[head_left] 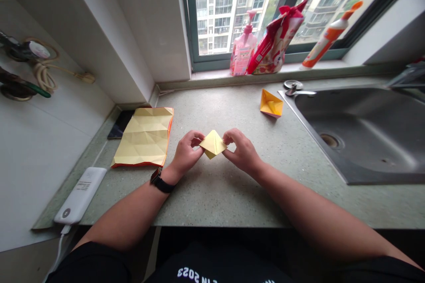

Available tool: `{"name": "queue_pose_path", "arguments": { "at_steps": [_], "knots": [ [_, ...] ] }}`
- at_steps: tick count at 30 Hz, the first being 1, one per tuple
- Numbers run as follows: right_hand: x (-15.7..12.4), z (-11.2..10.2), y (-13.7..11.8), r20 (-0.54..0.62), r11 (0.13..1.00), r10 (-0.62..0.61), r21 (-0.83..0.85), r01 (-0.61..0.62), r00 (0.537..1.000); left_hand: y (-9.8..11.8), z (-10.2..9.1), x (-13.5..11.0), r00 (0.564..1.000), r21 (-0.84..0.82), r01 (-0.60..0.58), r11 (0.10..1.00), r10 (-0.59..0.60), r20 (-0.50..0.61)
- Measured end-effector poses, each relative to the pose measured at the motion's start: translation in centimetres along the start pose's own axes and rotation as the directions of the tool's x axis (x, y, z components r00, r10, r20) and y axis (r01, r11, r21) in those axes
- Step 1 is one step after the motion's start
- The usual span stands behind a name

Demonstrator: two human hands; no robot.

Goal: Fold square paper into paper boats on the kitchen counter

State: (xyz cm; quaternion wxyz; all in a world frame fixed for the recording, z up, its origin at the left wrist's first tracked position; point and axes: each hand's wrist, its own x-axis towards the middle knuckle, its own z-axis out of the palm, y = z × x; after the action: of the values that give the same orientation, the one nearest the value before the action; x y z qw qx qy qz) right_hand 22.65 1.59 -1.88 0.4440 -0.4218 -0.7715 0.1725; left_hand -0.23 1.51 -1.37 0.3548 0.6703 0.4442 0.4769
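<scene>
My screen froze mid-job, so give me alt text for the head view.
The left hand and right hand hold a small folded pale-yellow paper by its side corners over a speckled countertop. To its left lie a creased yellow paper and a white power bank; to its right, an open-topped golden paper piece sits near a steel sink.

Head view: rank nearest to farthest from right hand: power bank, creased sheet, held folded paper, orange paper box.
1. Held folded paper: touching the right hand
2. Orange paper box: ahead, right
3. Creased sheet: left
4. Power bank: far left
</scene>
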Motion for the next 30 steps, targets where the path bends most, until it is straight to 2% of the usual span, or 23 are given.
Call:
{"name": "queue_pose_path", "arguments": {
  "at_steps": [4,7,11,16,21,25,30],
  "knots": [
    [-0.1,-0.1,0.3,0.08,0.992,0.122,0.015,-0.123,0.989,-0.1,-0.3,0.1,0.999,-0.002,0.007,1.0,-0.007,-0.04],
    [0.0,-0.2,0.5,0.14,0.984,0.162,0.053,-0.17,0.977,0.0,-0.6,0.0,0.999,0.016,-0.016,1.0,0.017,-0.034],
    [0.3,-0.3,0.4,0.129,0.974,0.178,0.119,-0.194,0.976,0.3,-0.8,-0.2,0.998,0.027,-0.067,0.997,0.067,0.009],
    [0.4,-0.5,0.1,0.103,0.964,0.095,0.239,-0.118,0.99,0.4,-1.0,-0.1,0.996,0.044,-0.085,0.995,0.085,0.007],
    [0.3,-0.5,0.1,0.083,0.96,0.033,0.275,-0.054,0.996,0.4,-1.0,0.0,0.995,-0.004,-0.103,0.995,0.103,0.006],
    [0.0,-0.5,0.1,0.098,0.953,-0.047,0.304,0.015,0.994,0.7,-1.0,0.0,0.982,-0.019,-0.186,0.982,0.186,0.024],
    [-0.2,-0.5,-0.1,0.126,0.936,-0.127,0.345,0.077,0.984,1.0,-1.2,-0.1,0.937,0.077,-0.347,0.935,0.342,0.072]
  ]
}}
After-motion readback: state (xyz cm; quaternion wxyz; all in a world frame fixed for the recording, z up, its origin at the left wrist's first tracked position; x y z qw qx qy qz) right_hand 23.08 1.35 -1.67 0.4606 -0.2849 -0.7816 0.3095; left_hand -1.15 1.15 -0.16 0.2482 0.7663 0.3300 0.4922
